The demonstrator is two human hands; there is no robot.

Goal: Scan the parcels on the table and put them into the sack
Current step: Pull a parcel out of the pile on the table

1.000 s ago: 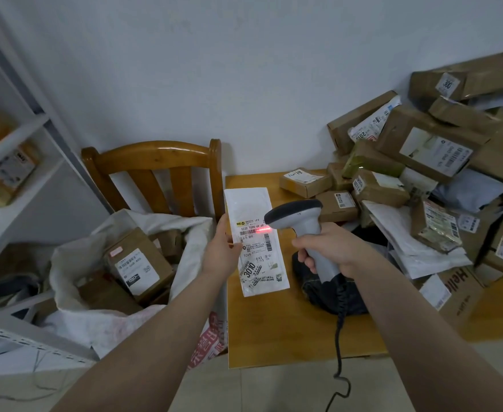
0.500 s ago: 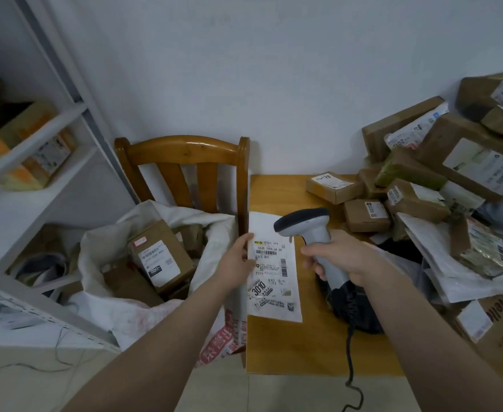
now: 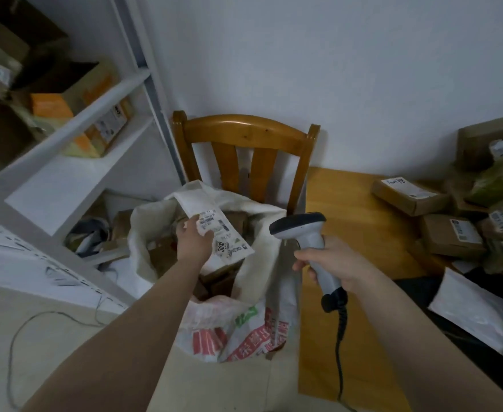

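My left hand [image 3: 192, 240] holds a flat white mailer parcel [image 3: 214, 226] with a printed label, right over the open mouth of the white sack [image 3: 262, 257]. The sack stands in front of a wooden chair and has brown boxes inside. My right hand [image 3: 336, 263] grips the handle of a grey barcode scanner [image 3: 303, 233], held beside the sack at the table's left edge. Its black cable hangs down. More cardboard parcels [image 3: 449, 233] and a white mailer [image 3: 476, 313] lie on the wooden table [image 3: 357, 233] at the right.
A wooden chair [image 3: 244, 150] stands against the wall behind the sack. White metal shelving [image 3: 74, 162] with boxes fills the left side. A thin cable lies on the floor at the lower left.
My left hand carried the white mailer leftward from in front of the scanner to over the sack's mouth. The scanner's red light is off. The view turned left toward the sack.
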